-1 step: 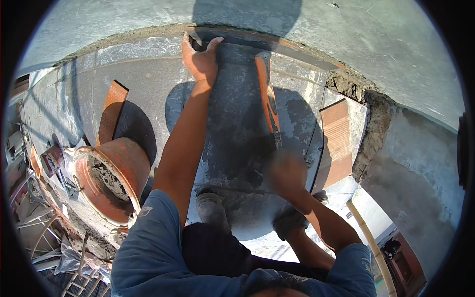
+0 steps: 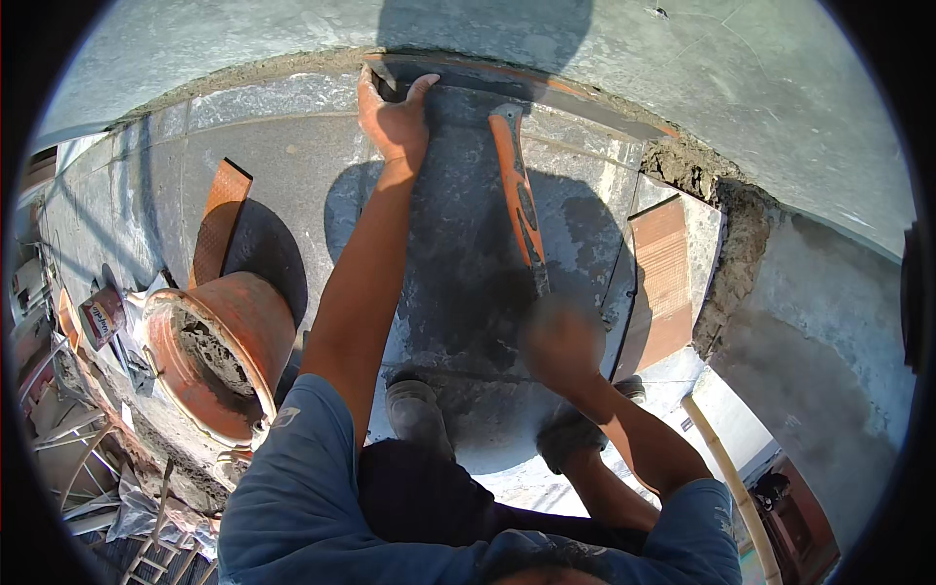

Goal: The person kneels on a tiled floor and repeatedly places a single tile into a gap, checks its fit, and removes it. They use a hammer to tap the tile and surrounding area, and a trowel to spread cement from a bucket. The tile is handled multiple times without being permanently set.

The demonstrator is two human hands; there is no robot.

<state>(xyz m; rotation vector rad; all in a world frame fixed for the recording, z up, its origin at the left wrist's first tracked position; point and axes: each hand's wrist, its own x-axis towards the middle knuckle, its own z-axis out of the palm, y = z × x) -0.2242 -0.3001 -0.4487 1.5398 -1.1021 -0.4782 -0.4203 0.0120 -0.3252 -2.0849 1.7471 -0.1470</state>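
A dark tile strip (image 2: 478,78) is set along the wall's (image 2: 702,58) base, its edge touched by the left hand (image 2: 395,112), thumb and fingers spread wide. An orange-and-black-handled tool (image 2: 513,185), head hidden, is gripped in the blurred right hand (image 2: 564,341). Open floor (image 2: 453,283) is flanked by a mortar bucket (image 2: 261,307) and brown tile (image 2: 665,268).

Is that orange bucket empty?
Not empty: grey mortar shows inside the orange bucket, below its rim; how deep, I cannot tell.

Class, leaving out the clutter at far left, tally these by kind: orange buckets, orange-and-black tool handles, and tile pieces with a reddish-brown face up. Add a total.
Orange bucket: 1
Orange-and-black tool handle: 1
Reddish-brown tile pieces: 2
Total: 4
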